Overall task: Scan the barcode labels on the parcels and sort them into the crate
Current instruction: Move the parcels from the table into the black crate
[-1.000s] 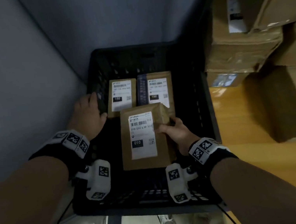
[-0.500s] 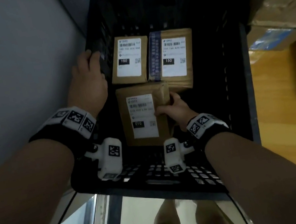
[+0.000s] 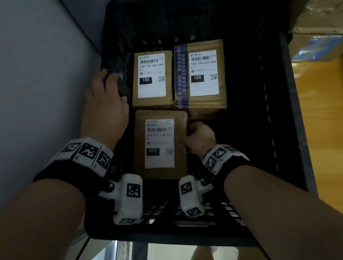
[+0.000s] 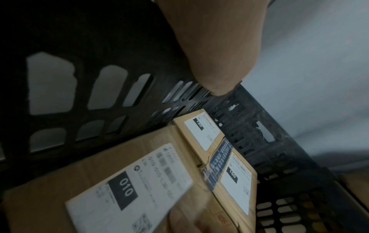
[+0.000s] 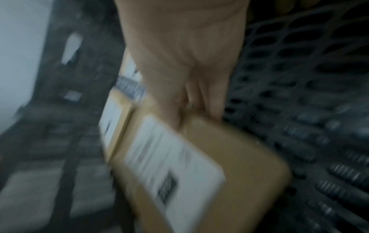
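Note:
A black plastic crate [image 3: 280, 112] holds three brown parcels with white barcode labels. Two marked 150 lie side by side at the far end, one on the left [image 3: 151, 77] and one on the right [image 3: 202, 75]. In front of them sits the parcel marked 010 [image 3: 159, 143], label up. My right hand [image 3: 189, 133] grips its right edge, thumb on top; the right wrist view shows the same grip [image 5: 195, 110], blurred. My left hand [image 3: 109, 83] curls over the crate's left rim, seen against the slotted wall [image 4: 215, 71].
Stacked cardboard boxes [image 3: 326, 4] stand to the right on a wooden surface [image 3: 334, 126]. A grey wall [image 3: 24, 85] runs close along the crate's left side. The crate's right half [image 3: 257, 138] holds no parcels. My legs show below the crate's near edge.
My right hand has brought the 010 parcel lower into the crate, up against the two 150 parcels. The head view has moved in over the crate. My left hand stays on the rim.

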A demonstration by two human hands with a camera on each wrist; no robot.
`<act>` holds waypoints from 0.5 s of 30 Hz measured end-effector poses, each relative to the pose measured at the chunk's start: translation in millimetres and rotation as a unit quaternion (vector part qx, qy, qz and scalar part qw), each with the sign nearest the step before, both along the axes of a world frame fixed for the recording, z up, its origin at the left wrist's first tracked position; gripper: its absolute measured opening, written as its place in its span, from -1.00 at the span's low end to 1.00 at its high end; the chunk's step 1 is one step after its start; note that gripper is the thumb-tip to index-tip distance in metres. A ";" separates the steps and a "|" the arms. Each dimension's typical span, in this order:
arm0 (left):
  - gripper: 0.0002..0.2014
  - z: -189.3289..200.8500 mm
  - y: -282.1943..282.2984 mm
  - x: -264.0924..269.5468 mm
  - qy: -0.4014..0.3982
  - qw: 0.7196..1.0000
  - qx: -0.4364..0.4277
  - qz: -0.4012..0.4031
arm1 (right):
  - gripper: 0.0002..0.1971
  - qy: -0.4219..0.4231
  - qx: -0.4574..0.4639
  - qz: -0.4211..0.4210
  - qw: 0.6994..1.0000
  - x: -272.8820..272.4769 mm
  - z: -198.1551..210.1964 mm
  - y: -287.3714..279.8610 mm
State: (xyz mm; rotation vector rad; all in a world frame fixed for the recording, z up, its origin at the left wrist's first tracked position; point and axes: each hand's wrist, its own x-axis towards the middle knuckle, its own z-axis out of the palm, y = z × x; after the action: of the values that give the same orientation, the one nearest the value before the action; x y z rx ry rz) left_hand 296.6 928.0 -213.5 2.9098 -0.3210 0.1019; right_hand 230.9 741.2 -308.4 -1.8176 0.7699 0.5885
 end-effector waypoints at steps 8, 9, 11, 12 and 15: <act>-0.48 3.6 -1.4 -2.2 0.029 0.999 0.035 0.003 | -0.78 -0.036 -0.036 0.069 0.996 16.7 -8.6 -13.1; -0.46 4.3 -2.9 -2.7 0.038 0.998 0.049 0.006 | -0.77 -0.036 -0.026 0.086 0.995 17.7 -7.9 -15.7; -0.45 6.3 -4.3 -3.9 0.049 0.997 0.064 0.007 | -0.77 -0.032 -0.004 0.106 0.994 20.4 0.8 -17.3; -0.44 7.8 -4.8 -4.4 0.049 0.997 0.064 0.006 | -0.76 -0.023 0.003 0.123 0.992 21.8 7.6 -17.9; -0.43 11.8 -7.1 -6.3 0.054 0.997 0.056 0.011 | -0.64 0.023 0.030 0.186 0.982 21.4 38.5 -19.8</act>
State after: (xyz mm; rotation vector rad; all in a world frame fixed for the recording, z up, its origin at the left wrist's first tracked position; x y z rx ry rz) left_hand 290.3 920.9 -201.7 3.0155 -0.2863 -0.0711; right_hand 252.2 721.5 -269.9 -1.9105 0.4368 0.8867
